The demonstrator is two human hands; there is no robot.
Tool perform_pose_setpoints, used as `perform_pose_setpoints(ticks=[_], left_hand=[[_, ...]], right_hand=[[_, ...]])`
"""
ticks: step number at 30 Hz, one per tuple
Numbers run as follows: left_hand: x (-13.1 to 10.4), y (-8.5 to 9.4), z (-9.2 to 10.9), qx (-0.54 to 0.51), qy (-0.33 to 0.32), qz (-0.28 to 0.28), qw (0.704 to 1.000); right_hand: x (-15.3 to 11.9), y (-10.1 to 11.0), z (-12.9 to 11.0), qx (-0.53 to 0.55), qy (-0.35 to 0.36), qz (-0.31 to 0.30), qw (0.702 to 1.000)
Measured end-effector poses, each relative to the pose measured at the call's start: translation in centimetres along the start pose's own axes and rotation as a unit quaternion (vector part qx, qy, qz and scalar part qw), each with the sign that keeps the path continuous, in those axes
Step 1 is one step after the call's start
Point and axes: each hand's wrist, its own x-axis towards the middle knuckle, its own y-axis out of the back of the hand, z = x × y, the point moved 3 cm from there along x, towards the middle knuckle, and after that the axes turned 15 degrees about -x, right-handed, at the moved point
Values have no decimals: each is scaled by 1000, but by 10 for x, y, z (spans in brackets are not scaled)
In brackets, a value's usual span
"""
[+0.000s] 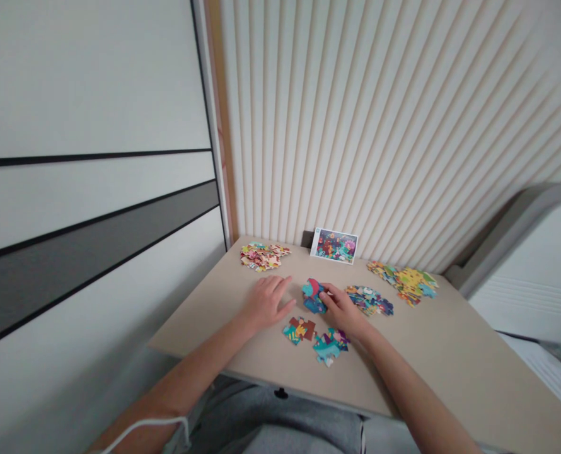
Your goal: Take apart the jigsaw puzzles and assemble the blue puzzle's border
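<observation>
My right hand (343, 309) grips a few joined blue jigsaw puzzle pieces (313, 296) with red and turquoise on them, near the middle of the table. To their left, my left hand (267, 302) holds nothing, its fingers apart and pointing toward those pieces. Closer to me lie a joined brown and teal puzzle section (299, 330) and a teal and purple section (330, 346). Just beyond my right hand is a pile of dark blue puzzle pieces (370, 300), partly touching the hand's outline.
A picture card (334, 245) leans upright at the table's back. Reddish puzzle pieces (262, 256) are heaped at back left, yellow ones (410, 283) at back right. A pleated curtain (299, 126) rises behind the table (432, 359); a white panelled wall (96, 208) borders the left.
</observation>
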Motion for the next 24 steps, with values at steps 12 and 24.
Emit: perform_pose_setpoints(ticks=[12,24], left_hand=[[0,-50,13,-253,98,-23,962],[59,-60,12,-529,177,-45,829]], right_hand=[[-7,-6,-15,-16,13,17,1000],[-22,111,70,-255,-104,187,943]])
